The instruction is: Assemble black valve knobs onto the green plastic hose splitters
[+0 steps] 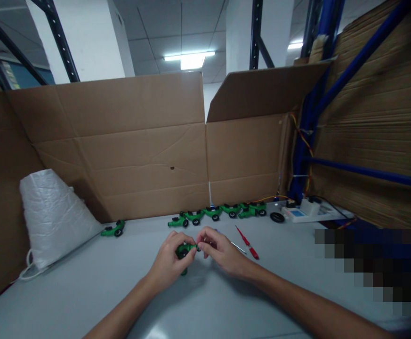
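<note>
Head view: we see a green toy vehicle (183,251) held above the desk (102,282), near the middle. The left hand (172,259) grips it between thumb and fingers, covering much of its body. The right hand (222,252) meets it at its right end, fingertips drawn together beside a small dark part; we cannot tell whether they pinch that part or only touch it.

Just beyond the right hand we find a thin metal rod (239,247), partly hidden by the fingers, and next to it a red screwdriver (246,242) lying aslant. Farther back, we see a row of similar green toys (214,214) with black wheels along the cardboard wall (138,155). Another green toy (113,229) sits apart at the left, beside a white bag (53,221). At the right end of the row we notice a black ring (277,217), then a white power strip (299,214) near a blue metal post (299,155).
</note>
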